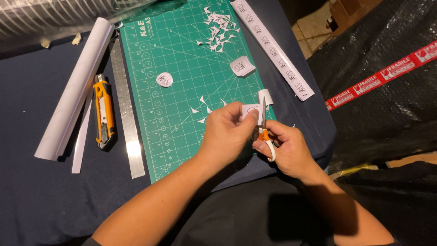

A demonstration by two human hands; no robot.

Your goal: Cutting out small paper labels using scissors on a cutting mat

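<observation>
- Left hand [226, 130] pinches a small white paper label [251, 111] above the near edge of the green cutting mat [182, 59]
- Right hand [284, 148] grips orange-handled scissors [264, 123], blades upright against the label
- Turning the paper, not the scissors, would likely keep the cut smooth

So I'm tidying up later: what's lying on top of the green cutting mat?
On the cutting mat: white paper scraps, a round sticker, a small sticker stack. The hands cover its near right corner, hiding anything there.
</observation>
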